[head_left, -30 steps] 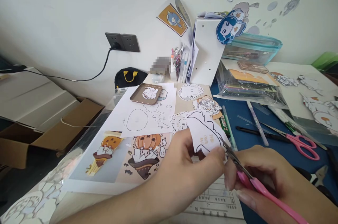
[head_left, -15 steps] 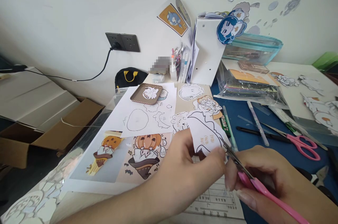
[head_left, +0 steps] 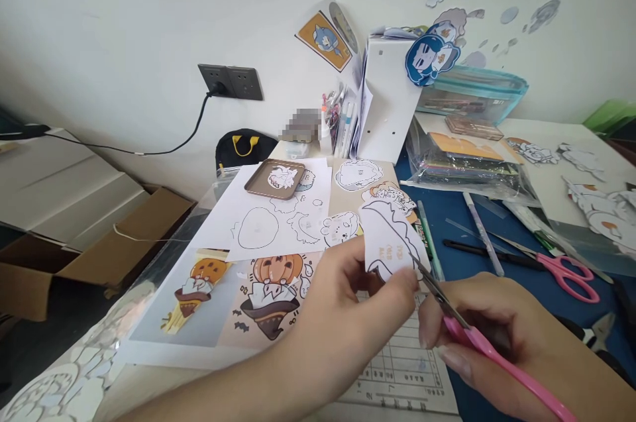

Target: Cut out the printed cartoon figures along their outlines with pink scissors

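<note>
Paper piece (head_left: 385, 230), white with jagged black outline, now sits turned slightly clockwise, at one o'clock from the left hand (head_left: 365, 306), its fingers pinching it closely; the right hand (head_left: 511, 332) grips pink-handled metal scissors (head_left: 477, 341), apparently realigning the cut

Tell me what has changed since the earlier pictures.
The white paper piece with black outlines, pinched in the left hand, has shifted slightly up and rightward in view, baring more of the white bear-like paper cutout beyond. Nothing was taken hold of or let go: the right hand keeps its pink-handled metal scissors at the paper. The brown square tray stayed put.
</note>
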Tool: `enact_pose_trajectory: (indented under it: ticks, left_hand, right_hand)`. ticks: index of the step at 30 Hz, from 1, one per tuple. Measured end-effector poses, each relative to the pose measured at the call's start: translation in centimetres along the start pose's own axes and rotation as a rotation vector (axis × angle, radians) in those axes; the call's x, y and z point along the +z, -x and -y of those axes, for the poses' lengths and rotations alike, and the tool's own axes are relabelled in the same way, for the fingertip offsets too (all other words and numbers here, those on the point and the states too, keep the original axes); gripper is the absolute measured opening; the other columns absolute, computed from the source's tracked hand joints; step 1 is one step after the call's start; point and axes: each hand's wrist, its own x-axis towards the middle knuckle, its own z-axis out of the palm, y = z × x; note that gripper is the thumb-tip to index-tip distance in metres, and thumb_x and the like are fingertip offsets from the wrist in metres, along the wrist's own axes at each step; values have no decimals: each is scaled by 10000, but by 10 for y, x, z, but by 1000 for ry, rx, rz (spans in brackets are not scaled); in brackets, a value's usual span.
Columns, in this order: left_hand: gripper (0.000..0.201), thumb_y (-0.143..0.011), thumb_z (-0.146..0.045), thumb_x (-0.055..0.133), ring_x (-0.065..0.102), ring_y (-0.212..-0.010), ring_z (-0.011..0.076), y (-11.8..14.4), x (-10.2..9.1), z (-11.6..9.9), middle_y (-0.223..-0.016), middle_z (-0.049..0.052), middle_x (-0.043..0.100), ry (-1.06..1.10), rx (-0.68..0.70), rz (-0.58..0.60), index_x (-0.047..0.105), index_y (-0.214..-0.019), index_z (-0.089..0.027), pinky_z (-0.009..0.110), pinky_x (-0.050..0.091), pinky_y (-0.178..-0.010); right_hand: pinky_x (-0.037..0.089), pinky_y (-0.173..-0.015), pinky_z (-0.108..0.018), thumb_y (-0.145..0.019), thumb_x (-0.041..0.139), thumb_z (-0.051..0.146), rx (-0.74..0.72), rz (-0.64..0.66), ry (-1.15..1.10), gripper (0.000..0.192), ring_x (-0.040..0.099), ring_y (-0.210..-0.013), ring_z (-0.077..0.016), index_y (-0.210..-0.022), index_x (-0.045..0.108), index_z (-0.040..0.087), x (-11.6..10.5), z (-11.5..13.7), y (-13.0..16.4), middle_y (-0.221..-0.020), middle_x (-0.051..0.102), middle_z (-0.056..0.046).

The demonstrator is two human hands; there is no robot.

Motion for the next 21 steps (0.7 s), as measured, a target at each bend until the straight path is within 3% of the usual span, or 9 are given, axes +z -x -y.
enact_pose_trajectory:
  ticks: [6,13,21]
  left_hand:
    - [255,-839,-292,587,409,-517,87,-3,2,-2,-558,-45,478,-141,-57,-181,477,-635,-185,225,323,-479]
    - [268,-832,-316,578,377,-508,84,0,2,-1,-548,-56,426,-149,-72,-163,447,-635,-191,234,315,-480]
    - [275,-831,-305,566,369,-518,86,1,4,0,-555,-60,398,-122,-58,-131,407,-633,-200,237,311,-488]
  right_hand:
    - [305,-439,-240,-766,563,166,47,115,-25,103,364,-464,-99,-694,624,208,-1,0,-3,-524,453,61]
    - [341,-465,-238,-711,568,166,75,41,-34,77,397,-486,-109,-725,595,237,1,-7,8,-561,427,70]
    - [407,-520,-260,-761,603,210,44,58,-68,54,497,-557,-131,-780,574,251,3,-14,12,-645,486,53]
